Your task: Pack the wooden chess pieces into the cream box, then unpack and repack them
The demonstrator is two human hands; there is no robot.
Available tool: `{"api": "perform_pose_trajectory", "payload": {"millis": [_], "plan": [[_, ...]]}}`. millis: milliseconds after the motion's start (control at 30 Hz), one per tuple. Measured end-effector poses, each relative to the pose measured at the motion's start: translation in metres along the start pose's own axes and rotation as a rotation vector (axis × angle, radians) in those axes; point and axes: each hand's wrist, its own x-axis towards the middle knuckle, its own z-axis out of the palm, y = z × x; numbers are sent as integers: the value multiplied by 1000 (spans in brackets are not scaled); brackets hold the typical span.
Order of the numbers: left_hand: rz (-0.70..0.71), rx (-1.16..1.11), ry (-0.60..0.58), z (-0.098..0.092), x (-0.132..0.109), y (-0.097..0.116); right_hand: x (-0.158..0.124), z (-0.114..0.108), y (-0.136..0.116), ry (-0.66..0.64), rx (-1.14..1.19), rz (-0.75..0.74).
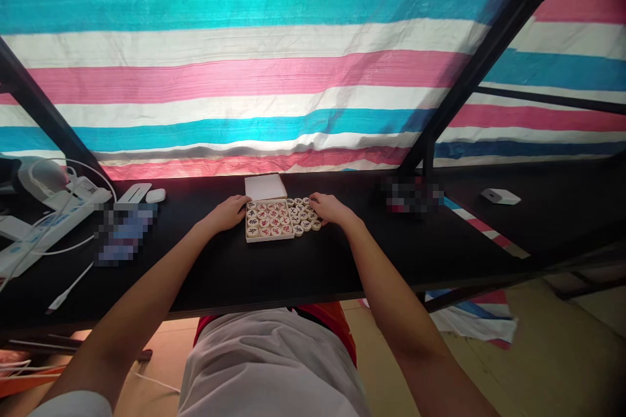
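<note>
An open white box (270,240) sits on the black desk, filled with rows of round Chinese chess pieces (265,223) marked in red and black. Beside its right wall, more loose pieces (304,215) with black characters lie packed together on the desk. My left hand (231,212) grips the box at its upper left edge, fingertips by the corner. At the right edge of the loose pieces is my right hand (332,210), its fingers apart and touching the outer ones. Behind the box lies its white lid (265,187).
On the left are a power strip (59,221) with cables, a blurred-out phone-like item (126,234), a white earbud case (156,195) and a cable plug (59,301). A blurred dark object (411,195) and a white adapter (500,196) lie right. Striped sheeting (254,81) hangs behind.
</note>
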Motion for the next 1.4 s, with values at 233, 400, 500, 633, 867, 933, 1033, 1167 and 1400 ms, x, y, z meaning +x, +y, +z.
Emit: {"api": "perform_pose_trajectory", "payload": {"millis": [233,400,500,633,867,933,1033,1167,1400], "plan": [[12,-3,15,2,0,-3,7,7,0,131,-224,-132],[12,5,20,1,-1,-2,12,8,3,133,-253,-146],[13,-1,20,0,0,-1,12,8,4,125,-260,-144],[9,-4,21,0,0,-1,9,8,1,126,-264,-136],[16,-7,22,2,0,-3,1,3,-5,105,-186,-92],[15,-10,19,1,0,-2,1,2,-4,98,-160,-94],[14,-9,15,0,-1,0,3,3,-1,93,-108,-95],[13,-1,10,-3,-2,1,6,5,3,89,-57,-99],[5,-6,-5,-3,-2,1,7,4,4,72,-8,-68]]}}
